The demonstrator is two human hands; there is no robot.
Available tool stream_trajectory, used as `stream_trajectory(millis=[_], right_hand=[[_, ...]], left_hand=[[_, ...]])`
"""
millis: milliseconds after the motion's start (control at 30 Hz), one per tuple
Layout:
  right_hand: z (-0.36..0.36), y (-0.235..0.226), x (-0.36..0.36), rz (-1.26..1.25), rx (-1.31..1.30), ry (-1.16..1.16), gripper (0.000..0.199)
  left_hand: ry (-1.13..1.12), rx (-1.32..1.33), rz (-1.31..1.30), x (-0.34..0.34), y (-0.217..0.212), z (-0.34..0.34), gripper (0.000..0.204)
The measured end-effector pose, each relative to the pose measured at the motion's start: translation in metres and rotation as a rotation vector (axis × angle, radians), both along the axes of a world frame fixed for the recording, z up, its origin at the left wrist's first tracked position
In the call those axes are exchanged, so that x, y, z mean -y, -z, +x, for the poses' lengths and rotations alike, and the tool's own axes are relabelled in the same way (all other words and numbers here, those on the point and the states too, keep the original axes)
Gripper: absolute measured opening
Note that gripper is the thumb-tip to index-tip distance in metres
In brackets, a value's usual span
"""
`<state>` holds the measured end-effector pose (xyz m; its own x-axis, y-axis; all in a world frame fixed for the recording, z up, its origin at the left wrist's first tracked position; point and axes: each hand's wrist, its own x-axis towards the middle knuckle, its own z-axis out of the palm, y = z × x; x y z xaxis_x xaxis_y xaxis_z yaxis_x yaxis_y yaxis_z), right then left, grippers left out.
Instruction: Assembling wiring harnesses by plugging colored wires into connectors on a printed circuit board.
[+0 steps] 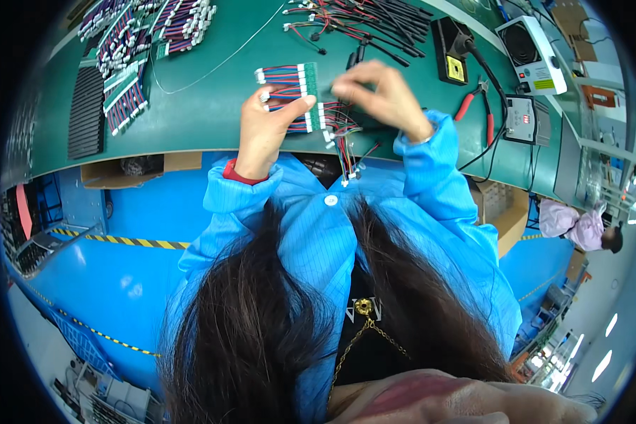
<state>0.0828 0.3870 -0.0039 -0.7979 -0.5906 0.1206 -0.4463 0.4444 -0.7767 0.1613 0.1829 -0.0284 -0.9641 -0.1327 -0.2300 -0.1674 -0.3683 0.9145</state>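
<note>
head view, looking down over a green workbench (212,120). left hand (265,131) clamped on a small green circuit board (309,79) with red and blue wire leads (283,78), thumb pressed across the wires. right hand (378,95) pinched on the same board's right edge, fingers curled. board held just above the bench, near its front edge, between both hands. further back: loose wire harnesses (360,18), red-handled cutters (477,106), a soldering iron stand (451,49), a small white fan unit (532,55).
</note>
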Motion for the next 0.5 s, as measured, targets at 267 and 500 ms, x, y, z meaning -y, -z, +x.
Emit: stream_trajectory(millis=[267,500], right_hand=[[-0.074,0.004,-0.023,1.072,-0.534,0.296,0.016],[-0.080,-0.004,-0.024,0.742,-0.319,0.258,0.017]], left_hand=[[-0.107,0.088,0.138,0.015,0.011,0.000,0.033],[-0.120,0.078,0.149,0.015,0.015,0.000,0.034]])
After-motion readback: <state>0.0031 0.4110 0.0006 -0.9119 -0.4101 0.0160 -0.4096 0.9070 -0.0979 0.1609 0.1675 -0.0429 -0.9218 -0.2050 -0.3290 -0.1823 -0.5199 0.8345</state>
